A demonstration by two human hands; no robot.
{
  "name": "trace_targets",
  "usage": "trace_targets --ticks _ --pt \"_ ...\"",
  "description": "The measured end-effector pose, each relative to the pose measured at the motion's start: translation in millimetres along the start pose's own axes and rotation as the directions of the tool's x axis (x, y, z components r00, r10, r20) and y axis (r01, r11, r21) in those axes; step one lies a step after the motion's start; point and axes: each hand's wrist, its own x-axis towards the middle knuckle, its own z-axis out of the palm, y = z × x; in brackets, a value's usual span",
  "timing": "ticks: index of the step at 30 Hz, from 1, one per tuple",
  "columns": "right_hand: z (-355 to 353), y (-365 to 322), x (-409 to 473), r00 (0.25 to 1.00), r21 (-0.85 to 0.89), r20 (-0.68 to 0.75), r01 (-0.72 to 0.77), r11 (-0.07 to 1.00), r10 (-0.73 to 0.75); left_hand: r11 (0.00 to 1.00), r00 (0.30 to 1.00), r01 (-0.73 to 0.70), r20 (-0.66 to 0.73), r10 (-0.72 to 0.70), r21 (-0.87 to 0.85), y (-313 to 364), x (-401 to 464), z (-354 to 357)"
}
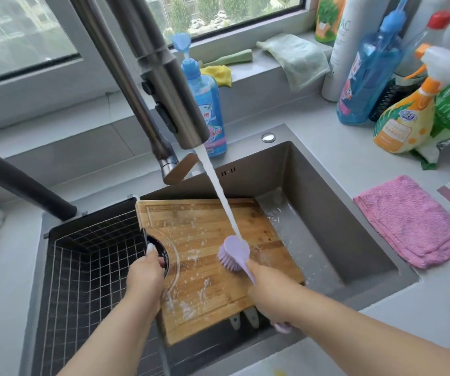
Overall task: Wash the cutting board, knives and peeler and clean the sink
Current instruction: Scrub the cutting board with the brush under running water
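Note:
A wet wooden cutting board [204,240] lies tilted in the steel sink [327,202], streaked with foam. My left hand [146,275] grips its left edge at the round handle hole. My right hand [267,286] holds the handle of a purple dish brush [233,252], whose bristles press on the board's right part. Water from the pull-down faucet [169,85] runs onto the back of the brush head. Two grey handle ends [244,318] stick out from under the board's near edge; what they belong to is hidden.
A black wire basket [90,256] fills the sink's left side. A blue soap bottle [210,109] stands behind the faucet. Spray and cleaner bottles [405,115] crowd the right back counter. A pink cloth [411,221] lies right of the sink. Rags lie on the windowsill [267,61].

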Motion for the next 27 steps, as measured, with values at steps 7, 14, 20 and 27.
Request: trace_targets --ticks 7,14,20,27 --pt "-10 6 19 0.997 -0.060 -0.075 0.021 0.998 -0.026 0.999 0.996 -0.048 0.073 0.048 -0.004 -3 0 -2" --pt "-8 -33 49 0.990 0.026 -0.112 0.087 0.996 -0.084 0.999 0.997 -0.036 0.067 0.035 0.005 -3 5 -3" --pt "6 -19 -15 0.985 0.007 0.001 0.173 0.985 -0.173 0.999 0.995 -0.036 0.094 0.034 0.024 0 1 -4" --pt "-19 -11 44 0.990 -0.142 -0.133 0.024 0.990 -0.043 0.999 0.993 -0.029 0.111 0.026 0.022 2 -5 -5"
